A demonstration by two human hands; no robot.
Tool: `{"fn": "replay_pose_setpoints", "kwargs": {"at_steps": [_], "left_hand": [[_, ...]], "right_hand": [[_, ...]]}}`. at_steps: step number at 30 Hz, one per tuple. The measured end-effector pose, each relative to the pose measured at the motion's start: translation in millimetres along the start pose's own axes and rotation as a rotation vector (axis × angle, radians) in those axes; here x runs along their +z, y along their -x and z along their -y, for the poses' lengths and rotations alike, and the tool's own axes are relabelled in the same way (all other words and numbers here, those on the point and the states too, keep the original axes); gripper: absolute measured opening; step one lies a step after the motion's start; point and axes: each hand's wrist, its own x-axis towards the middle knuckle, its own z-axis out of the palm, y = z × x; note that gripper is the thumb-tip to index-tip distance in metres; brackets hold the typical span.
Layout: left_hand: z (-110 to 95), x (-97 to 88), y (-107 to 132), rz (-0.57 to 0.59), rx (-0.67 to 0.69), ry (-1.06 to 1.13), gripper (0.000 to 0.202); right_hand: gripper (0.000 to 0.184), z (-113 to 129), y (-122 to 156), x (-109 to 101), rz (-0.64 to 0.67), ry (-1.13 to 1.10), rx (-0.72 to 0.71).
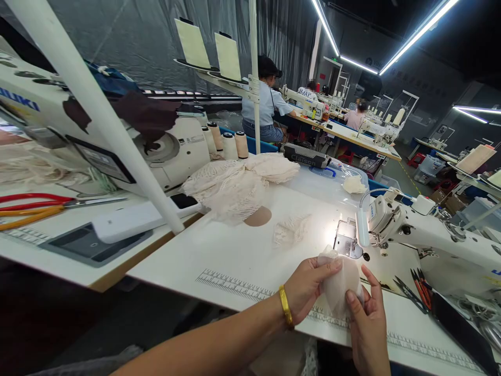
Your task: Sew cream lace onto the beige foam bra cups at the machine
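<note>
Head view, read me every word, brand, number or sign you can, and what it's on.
"JUKI": left sewing machine.
"Claison", or close to it: dark case.
"HJAF", apparently: co-worker's shirt.
"YIN", rest unclear: back wall.
Too small, blurred or cut off: printed ruler numbers, other wall lettering, green sign, blue lettering on far sewing machine and right sewing machine.

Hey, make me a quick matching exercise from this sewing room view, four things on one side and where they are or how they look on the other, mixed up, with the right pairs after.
Column one
1. Sheer fabric
2. Bracelet
3. Slim lamp
4. Two tall pale cones

Column two
A. Lit, beside a sewing machine's head
B. Up on a raised stand
C. Between the left hand and the right hand
D. Around a wrist

Pairs: 1-C, 2-D, 3-A, 4-B
</note>
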Motion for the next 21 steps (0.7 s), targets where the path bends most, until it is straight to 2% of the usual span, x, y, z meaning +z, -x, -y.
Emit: {"fn": "replay_pose_setpoints", "kwargs": {"at_steps": [8, 12, 15, 18, 19, 21], "left_hand": [[0, 2.5, -4, 0.044, -0.016, -0.008, 0.049], [1, 6.2, -11, 0.017, -0.046, -0.013, 0.052], [-7, 6.0, -15, 0.038, -0.068, 0.005, 0.049], [-27, 1.8, -13, 0.215, -0.092, -0.124, 0.05], [-35, 0.3, -13, 0.326, -0.095, -0.251, 0.047], [-49, -1.6, -15, 0.633, -0.016, -0.636, 0.026]], "right_hand": [[0.091, 1, -6, -3, -0.011, 0.015, 0.005], [0.09, 2, -4, -2, -0.037, 0.056, -0.024], [0.098, 2, -1, -9, 0.061, 0.133, -0.03], [0.09, 10, -8, -28, 0.182, 0.351, -0.091], [0.083, 15, -15, -35, 0.21, 0.462, -0.169], [0.061, 28, -36, -47, 0.286, 0.723, -0.438]]}}
